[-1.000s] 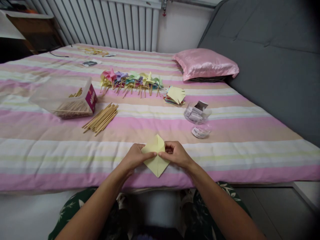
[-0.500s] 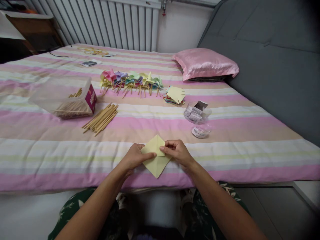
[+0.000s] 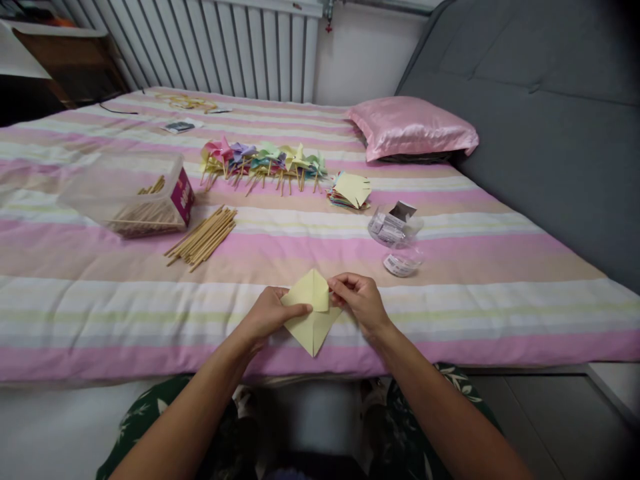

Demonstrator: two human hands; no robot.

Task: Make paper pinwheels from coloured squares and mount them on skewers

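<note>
A pale yellow paper square (image 3: pixel 307 327) with slits toward its middle is held at the bed's front edge, one corner pointing at me. Its right corner is bent inward as a flap. My left hand (image 3: pixel 270 312) grips the left side, thumb flat on top near the centre and fingers underneath. At the flap's right edge, my right hand (image 3: pixel 357 300) pinches the paper between thumb and forefinger. Farther off lies a stack of cut paper squares (image 3: pixel 351 190), a yellow one on top. Beyond are several finished paper pinwheels (image 3: pixel 265 160) on sticks.
Left of me, a bundle of wooden sticks (image 3: pixel 204 239) lies by a clear plastic box (image 3: pixel 145 193) holding more sticks. Two small clear containers (image 3: pixel 393 227) with small packets sit to the right. A pink pillow (image 3: pixel 413 127) rests against the grey headboard (image 3: pixel 540 127).
My right hand has shifted slightly right and up, its thumb sliding off the flap's face to the edge. The left hand and the paper stay about where they were.
</note>
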